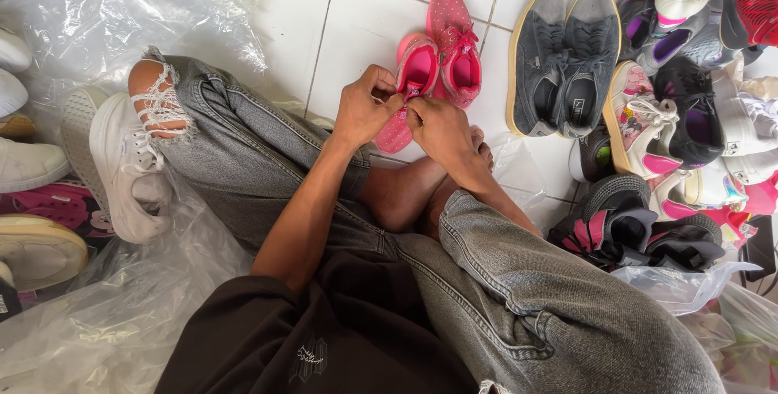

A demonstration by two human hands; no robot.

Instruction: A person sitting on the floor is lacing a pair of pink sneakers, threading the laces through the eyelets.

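Seated cross-legged on white floor tiles [356, 29], bare feet tucked under, torn grey jeans [243, 151] filling the middle of the frame

Left hand [366, 110] and right hand [438, 130] meeting at centre frame over a pink child's shoe [415, 70]. Both grips closed to a fingertip pinch on something small at the near edge of that shoe, probably a lace or strap; the item itself too small to tell. Shoe lying flat on the tiles just ahead of the feet, opening upward, likely so placed to keep the top within reach of both hands

Second pink shoe [455, 53], dotted, with a bow, touching the first on its right side, toe toward the top of the frame; kept as a pair

Dark grey pair of shoes [563, 62] set side by side, upper right of centre, apart from the pink pair. Mixed pile of shoes [689, 110] crowding the right edge, heaped rather than paired. White sneaker [121, 167] at the left, leaning against the knee, more shoes along the left edge

Packaging: clear crumpled plastic sheeting [97, 13] at upper left and lower left, spread under the shoes there; a clear plastic bag [681, 284] at lower right. Small tags inside the dark grey pair, pale rectangles, unreadable at this size
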